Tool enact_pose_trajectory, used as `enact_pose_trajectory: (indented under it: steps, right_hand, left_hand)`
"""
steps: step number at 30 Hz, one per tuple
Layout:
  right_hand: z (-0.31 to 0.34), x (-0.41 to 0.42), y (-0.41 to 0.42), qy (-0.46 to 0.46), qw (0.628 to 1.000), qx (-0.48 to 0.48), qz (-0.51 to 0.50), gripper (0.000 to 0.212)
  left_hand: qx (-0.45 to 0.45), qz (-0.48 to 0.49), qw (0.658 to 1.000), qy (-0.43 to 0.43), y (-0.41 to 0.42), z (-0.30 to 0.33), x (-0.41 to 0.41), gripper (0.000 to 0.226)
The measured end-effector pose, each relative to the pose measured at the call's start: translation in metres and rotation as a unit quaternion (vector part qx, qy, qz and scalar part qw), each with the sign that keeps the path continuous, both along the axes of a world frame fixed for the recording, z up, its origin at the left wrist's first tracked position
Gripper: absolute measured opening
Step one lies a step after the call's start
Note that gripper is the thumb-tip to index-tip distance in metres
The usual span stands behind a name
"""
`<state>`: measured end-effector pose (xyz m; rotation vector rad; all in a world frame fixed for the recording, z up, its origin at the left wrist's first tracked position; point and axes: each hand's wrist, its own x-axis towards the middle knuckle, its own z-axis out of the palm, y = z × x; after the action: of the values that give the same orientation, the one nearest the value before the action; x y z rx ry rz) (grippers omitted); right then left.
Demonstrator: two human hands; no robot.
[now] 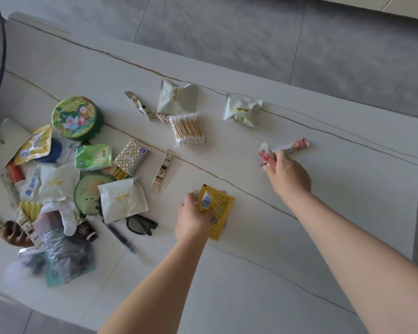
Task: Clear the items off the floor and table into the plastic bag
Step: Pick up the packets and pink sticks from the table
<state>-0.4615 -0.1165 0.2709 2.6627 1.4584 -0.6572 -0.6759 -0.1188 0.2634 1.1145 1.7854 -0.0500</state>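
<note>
Picking up packets off the worktop (pixel 251 273) w/ both hands, pack of cotton swabs (pixel 187 129) mid-scene as the marker.

Left hand (pixel 194 219), near side of the swabs, has its grip curled round a yellow sachet (pixel 215 208) plus a small packet behind it; sachet partly on the worktop. Right hand (pixel 287 177), right of the swabs, has fingers clamped on a small red-and-white packet (pixel 266 154), w/ a pink-tipped stick packet (pixel 292 145) at its fingertips. Two pale green wrappers (pixel 243 109) lie just beyond the swabs, one touching, one further right. Left of the swabs: round green tin (pixel 75 118), green tissue pack (pixel 93 156), beige stick sachet (pixel 162 171). Far left & nearer, a clear plastic bag (pixel 58 249) lies crumpled w/ things in it, beside black glasses (pixel 140 225).
</note>
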Motion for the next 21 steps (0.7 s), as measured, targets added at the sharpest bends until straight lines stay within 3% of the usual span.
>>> enact_pose_trajectory:
  steps: [5,10,16,21]
  right_hand:
    - [-0.004,0.014,0.015,-0.055,0.991,-0.119,0.039,0.033]
    - [-0.013,0.006,0.010,-0.129,0.986,-0.090,0.048,0.022]
    - [-0.002,-0.019,-0.014,0.024,0.993,-0.118,-0.018,0.023]
    - [0.012,-0.041,-0.036,0.258,0.951,-0.105,-0.134,0.017]
  left_hand:
    - [-0.005,-0.002,1.000,0.005,-0.001,-0.004,0.005,0.052]
    - [-0.005,-0.007,1.000,-0.001,-0.001,-0.004,0.006,0.052]
    - [-0.017,0.002,1.000,-0.007,-0.002,0.004,0.003,0.042]
    - [-0.036,0.073,0.995,-0.050,-0.013,0.020,-0.018,0.021]
